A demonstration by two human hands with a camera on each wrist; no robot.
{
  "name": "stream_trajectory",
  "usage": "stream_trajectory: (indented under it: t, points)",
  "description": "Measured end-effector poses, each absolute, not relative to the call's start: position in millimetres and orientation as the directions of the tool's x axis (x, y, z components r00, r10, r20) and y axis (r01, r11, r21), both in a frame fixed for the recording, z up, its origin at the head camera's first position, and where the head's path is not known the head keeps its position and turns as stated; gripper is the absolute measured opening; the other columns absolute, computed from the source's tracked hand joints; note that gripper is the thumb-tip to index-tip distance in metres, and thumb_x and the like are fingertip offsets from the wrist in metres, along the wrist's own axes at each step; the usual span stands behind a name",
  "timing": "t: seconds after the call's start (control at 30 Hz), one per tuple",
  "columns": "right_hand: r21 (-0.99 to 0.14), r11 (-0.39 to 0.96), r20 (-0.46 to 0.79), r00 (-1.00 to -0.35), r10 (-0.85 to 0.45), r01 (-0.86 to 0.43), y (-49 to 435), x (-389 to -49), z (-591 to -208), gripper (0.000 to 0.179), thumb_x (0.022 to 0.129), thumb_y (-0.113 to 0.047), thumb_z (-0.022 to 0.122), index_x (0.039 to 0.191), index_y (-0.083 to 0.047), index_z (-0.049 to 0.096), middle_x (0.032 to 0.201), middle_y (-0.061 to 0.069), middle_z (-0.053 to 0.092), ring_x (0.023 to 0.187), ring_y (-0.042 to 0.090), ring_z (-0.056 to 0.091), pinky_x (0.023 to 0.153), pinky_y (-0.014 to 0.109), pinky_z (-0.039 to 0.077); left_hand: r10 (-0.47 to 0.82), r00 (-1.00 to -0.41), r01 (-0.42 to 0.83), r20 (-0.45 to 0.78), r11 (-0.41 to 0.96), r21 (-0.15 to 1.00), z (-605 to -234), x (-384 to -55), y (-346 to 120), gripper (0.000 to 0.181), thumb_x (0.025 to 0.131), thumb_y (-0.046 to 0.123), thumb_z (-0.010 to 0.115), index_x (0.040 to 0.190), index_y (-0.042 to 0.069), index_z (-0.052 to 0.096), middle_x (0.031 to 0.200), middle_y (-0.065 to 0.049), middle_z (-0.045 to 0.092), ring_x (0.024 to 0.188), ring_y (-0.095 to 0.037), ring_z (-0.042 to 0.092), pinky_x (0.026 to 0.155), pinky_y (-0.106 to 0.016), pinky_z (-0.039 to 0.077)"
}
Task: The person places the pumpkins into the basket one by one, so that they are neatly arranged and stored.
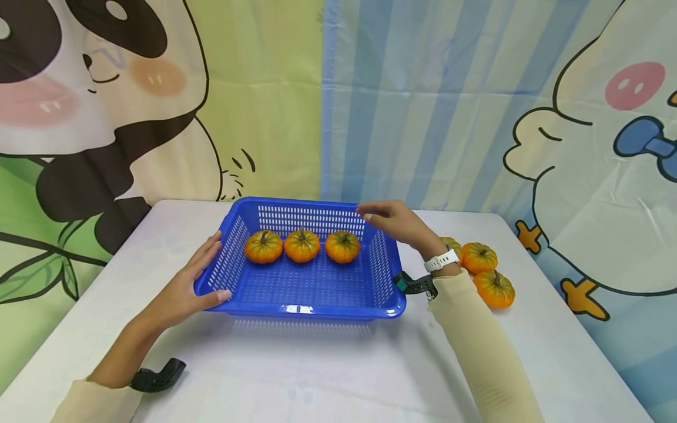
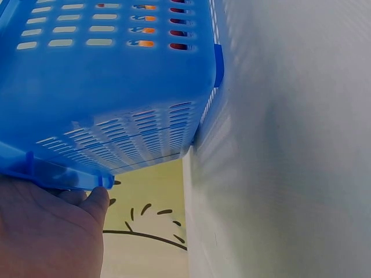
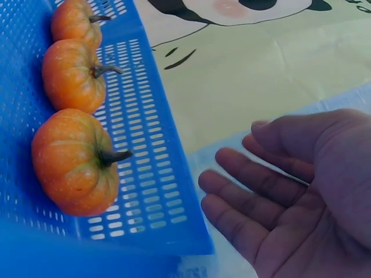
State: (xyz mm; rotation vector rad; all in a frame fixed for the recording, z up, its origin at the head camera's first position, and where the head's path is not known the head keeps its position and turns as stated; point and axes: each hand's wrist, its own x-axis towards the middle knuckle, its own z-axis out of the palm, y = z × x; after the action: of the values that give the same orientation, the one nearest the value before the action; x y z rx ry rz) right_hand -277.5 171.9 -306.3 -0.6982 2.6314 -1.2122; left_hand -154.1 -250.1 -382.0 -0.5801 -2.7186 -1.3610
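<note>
A blue plastic basket point(image 1: 304, 308) with slotted walls stands on the white table. Inside it, three small orange pumpkins point(image 1: 302, 245) with greenish tops sit in a row toward the back wall. My left hand point(image 1: 185, 291) rests on the basket's left rim, fingers stretched along the side and thumb over the front left corner. In the left wrist view that hand point(image 2: 52, 226) meets the rim, which hides part of its fingers. My right hand point(image 1: 394, 220) is over the back right corner. Its fingers are loosely extended, with an empty palm in the right wrist view.
Several more pumpkins point(image 1: 494, 289) lie on the table point(image 1: 296, 376) to the right of the basket, one partly hidden by my right wrist. Behind the table hangs a cloth backdrop point(image 1: 412, 106) with cartoon animals.
</note>
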Motion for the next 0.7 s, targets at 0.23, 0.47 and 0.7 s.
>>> stream_trajectory:
  t: [0.23,0.47,0.7]
  points:
    - [-0.786,0.486,0.104,-0.857,-0.504,-0.381,182,-268,-305,0.042,0.1,-0.021,0.055,0.139,-0.005,0.054,0.133,0.012,0.058,0.121,0.024,0.056,0.101,0.042,0.045,0.309,-0.927,0.355,0.212,0.542,0.762,-383,-154,-250,0.096,0.083,0.025,0.073,0.157,0.014,0.013,0.163,0.001,0.003,0.145,-0.041,0.009,0.097,-0.073,0.028]
    - [-0.853,0.438,0.102,-0.914,-0.393,-0.283,194,-255,-308,0.04,0.1,-0.029,0.056,0.138,-0.016,0.057,0.131,0.004,0.061,0.121,0.019,0.055,0.106,0.045,0.04,0.304,-0.93,0.348,0.206,0.549,0.76,-383,-154,-250,0.096,0.083,0.025,0.073,0.157,0.014,0.013,0.163,0.001,0.003,0.145,-0.041,0.009,0.097,-0.073,0.028]
    - [-0.863,0.374,0.168,-0.891,-0.423,-0.34,205,-247,-320,0.039,0.1,-0.019,0.056,0.136,-0.006,0.056,0.131,0.01,0.06,0.124,0.027,0.054,0.103,0.042,0.042,0.303,-0.931,0.344,0.202,0.547,0.763,-382,-154,-250,0.096,0.083,0.024,0.073,0.157,0.014,0.013,0.163,0.001,0.002,0.145,-0.041,0.009,0.097,-0.073,0.028]
